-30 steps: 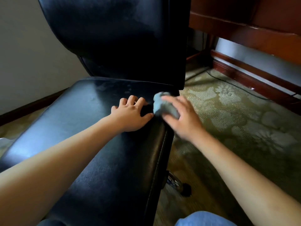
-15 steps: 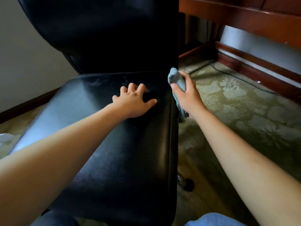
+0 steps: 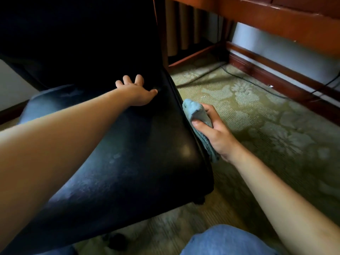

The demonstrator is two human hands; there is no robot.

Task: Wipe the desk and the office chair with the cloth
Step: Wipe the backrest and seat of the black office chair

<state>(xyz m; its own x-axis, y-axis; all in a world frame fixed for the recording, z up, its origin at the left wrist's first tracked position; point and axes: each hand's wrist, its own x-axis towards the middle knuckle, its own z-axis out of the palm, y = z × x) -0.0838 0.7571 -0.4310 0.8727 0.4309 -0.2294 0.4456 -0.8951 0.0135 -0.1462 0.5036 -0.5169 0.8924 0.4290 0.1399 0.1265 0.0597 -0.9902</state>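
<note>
Right hand (image 3: 215, 133) grips the cloth (image 3: 197, 115) against the seat's (image 3: 128, 162) side, cloth running along the edge; left hand (image 3: 137, 92) rests flat, fingers spread.

- The black office chair (image 3: 128, 162) is seen from above, its seat filling the left side and its backrest dark at the top.
- The left hand (image 3: 137, 92) is laid flat near the seat's back right corner, fingers spread.
- A blue cloth (image 3: 197, 115) is gripped by the right hand (image 3: 215, 133) and pressed against the seat's right edge.
- Patterned green carpet (image 3: 257, 116) is spread to the right, with a black cable (image 3: 244, 78) lying on it near the wooden baseboard (image 3: 276, 78).
- A denim-covered knee (image 3: 226, 240) is seen at the bottom edge.
</note>
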